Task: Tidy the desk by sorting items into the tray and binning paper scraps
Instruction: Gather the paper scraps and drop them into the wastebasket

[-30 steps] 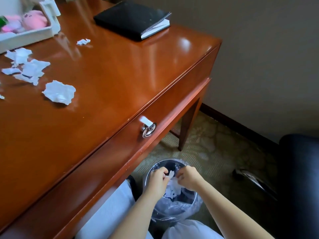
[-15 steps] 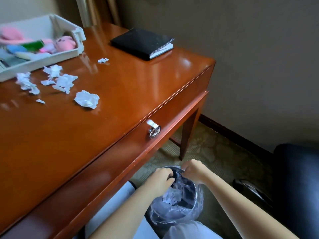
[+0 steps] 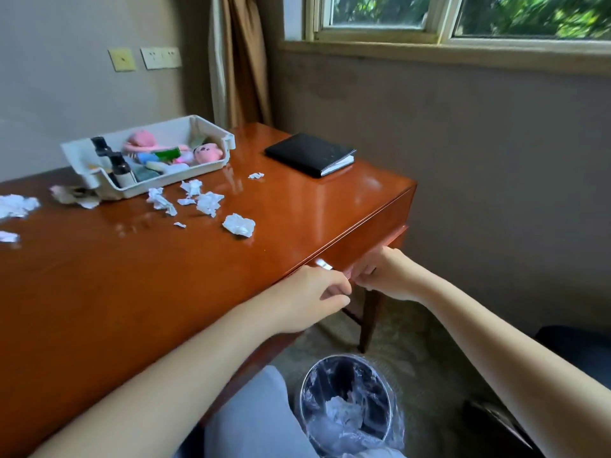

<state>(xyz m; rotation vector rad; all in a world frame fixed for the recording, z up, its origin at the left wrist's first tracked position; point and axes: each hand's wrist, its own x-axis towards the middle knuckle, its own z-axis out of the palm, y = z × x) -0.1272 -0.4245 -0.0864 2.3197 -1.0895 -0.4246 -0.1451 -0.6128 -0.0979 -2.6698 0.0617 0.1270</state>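
My left hand (image 3: 314,292) and my right hand (image 3: 386,276) hover side by side at the desk's front edge, next to the metal drawer handle (image 3: 323,265). Both are empty, with fingers loosely curled. Below them on the floor stands the lined bin (image 3: 305,388) with white paper scraps (image 3: 344,413) inside. On the desk lie a crumpled paper ball (image 3: 238,224) and several torn scraps (image 3: 205,201), with more paper at the far left (image 3: 16,206). The white tray (image 3: 172,185) at the back holds small bottles, pink toys and other small items.
A black notebook (image 3: 309,153) lies near the desk's back right corner. A dark chair (image 3: 578,342) stands to the right of the bin. My knees are under the desk beside the bin. A wall and window run behind the desk.
Both hands have risen out of the bin to the desk's front edge, leaving the paper in the bin. The view has tilted up.
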